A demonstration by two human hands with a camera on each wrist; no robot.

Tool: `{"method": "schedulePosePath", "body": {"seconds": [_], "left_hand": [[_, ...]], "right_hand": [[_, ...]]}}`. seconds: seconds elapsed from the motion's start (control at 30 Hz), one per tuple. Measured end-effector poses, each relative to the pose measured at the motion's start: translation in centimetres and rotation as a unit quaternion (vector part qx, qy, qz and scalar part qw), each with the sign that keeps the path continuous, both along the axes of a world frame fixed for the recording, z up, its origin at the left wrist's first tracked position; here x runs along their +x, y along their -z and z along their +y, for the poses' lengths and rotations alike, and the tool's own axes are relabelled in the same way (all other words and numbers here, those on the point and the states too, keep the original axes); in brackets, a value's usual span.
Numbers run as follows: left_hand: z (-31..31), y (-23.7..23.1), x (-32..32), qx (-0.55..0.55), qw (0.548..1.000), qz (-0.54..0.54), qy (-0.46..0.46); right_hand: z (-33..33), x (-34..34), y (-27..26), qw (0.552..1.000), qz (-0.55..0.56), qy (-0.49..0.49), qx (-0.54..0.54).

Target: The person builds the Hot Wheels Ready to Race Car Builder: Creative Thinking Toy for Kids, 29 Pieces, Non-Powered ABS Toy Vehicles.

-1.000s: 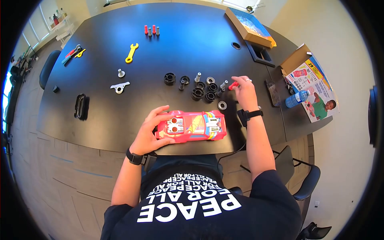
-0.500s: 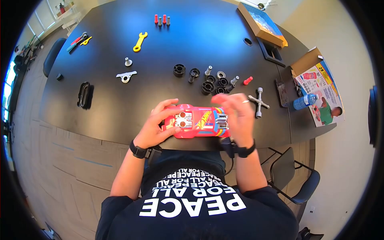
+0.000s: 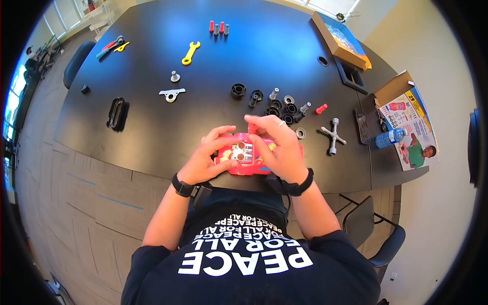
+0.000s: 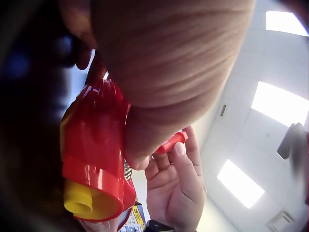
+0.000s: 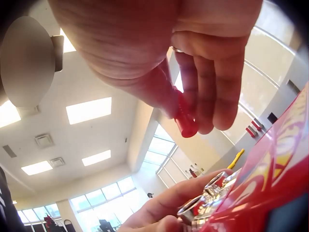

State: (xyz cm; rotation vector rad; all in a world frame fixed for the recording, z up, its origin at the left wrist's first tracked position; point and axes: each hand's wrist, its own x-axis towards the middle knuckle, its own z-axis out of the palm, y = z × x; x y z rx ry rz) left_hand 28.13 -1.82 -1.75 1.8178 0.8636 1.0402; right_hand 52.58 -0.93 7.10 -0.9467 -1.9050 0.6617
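A red toy car (image 3: 245,169) with a chrome engine lies near the table's front edge. My left hand (image 3: 201,160) grips its left end, thumb on the near side and fingers on the far side. Above the car's middle, my right hand (image 3: 284,152) pinches a small red bolt (image 5: 186,122) between thumb and fingers. The left wrist view shows that bolt (image 4: 172,142) beyond the left thumb, and a yellow part (image 4: 78,198) inside the car's end. Much of the car's right half is hidden under my right hand in the head view.
Black wheels (image 3: 238,91) and grey bolts cluster beyond the car. Another red bolt (image 3: 321,109) and a grey cross wrench (image 3: 333,136) lie to the right, near a water bottle (image 3: 390,138) and box (image 3: 406,122). A yellow wrench (image 3: 190,53) and grey bracket (image 3: 172,95) lie farther left.
My right hand has come left from beside the wheels with the red bolt, and is now over the car. The left hand keeps its grip on the car.
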Motion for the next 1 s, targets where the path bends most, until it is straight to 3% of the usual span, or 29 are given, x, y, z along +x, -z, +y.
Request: {"method": "schedulePosePath", "body": {"seconds": [0.03, 0.23, 0.33, 0.43, 0.5, 0.63, 0.77, 0.9, 0.97, 1.0], "left_hand": [[0.0, -0.2, 0.0, 0.000, 1.000, 0.017, -0.005], [0.3, 0.5, 0.0, 0.017, 1.000, -0.009, 0.003], [0.3, 0.1, -0.2, 0.046, 0.999, 0.024, 0.006], [0.4, 0.3, -0.1, 0.036, 0.999, 0.016, 0.004], [0.3, 0.3, -0.1, 0.026, 1.000, 0.005, 0.003], [0.2, 0.0, 0.0, 0.014, 1.000, 0.012, 0.001], [0.0, -0.5, 0.0, 0.023, 0.999, 0.022, 0.003], [0.2, -0.6, 0.0, 0.034, 0.999, 0.041, -0.001], [0.2, -0.2, -0.1, 0.039, 0.998, 0.043, 0.000], [0.3, 0.2, -0.2, 0.035, 0.999, 0.039, -0.001]], "right_hand": [[0.3, 0.0, 0.4, 0.998, 0.001, -0.013, 0.056], [0.2, -0.3, 1.8, 0.999, -0.034, -0.017, 0.014], [0.4, 0.6, 2.2, 0.991, -0.107, -0.058, 0.052], [0.1, 0.5, 2.7, 0.991, -0.092, -0.077, 0.056], [-0.7, 0.0, 1.7, 0.999, -0.040, -0.007, -0.004], [0.0, 1.9, 3.4, 0.999, -0.041, -0.017, 0.016], [0.0, 3.0, 3.7, 0.999, 0.042, 0.008, -0.016], [1.5, 5.3, 2.1, 0.992, 0.048, 0.120, 0.007], [3.6, 9.7, 1.6, 0.968, -0.066, 0.240, -0.005], [5.0, 12.5, 2.0, 0.941, -0.161, 0.288, 0.069]]}}
